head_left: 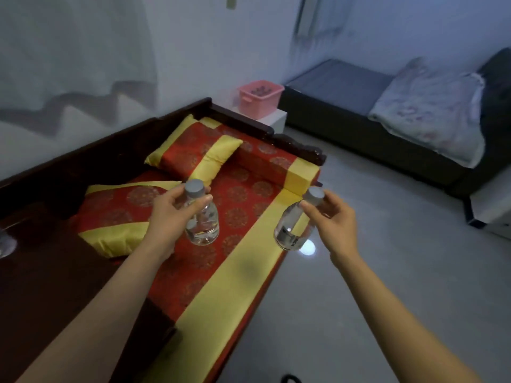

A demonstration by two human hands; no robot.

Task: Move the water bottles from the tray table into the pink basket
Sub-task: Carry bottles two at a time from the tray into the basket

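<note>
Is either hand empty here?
No, the left hand grips the left bottle at its neck and the right hand grips the right bottle.

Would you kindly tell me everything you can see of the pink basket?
The pink basket is a small rectangular tub, plastic by the look, with an open top, a thick rim and a moulded handle on its near-left wall. It stands upright on a white stand by the wall, between the far end of the wooden bench and a dark bed. Dark shapes lie inside, too blurred to identify. Nothing else touches it.
</note>
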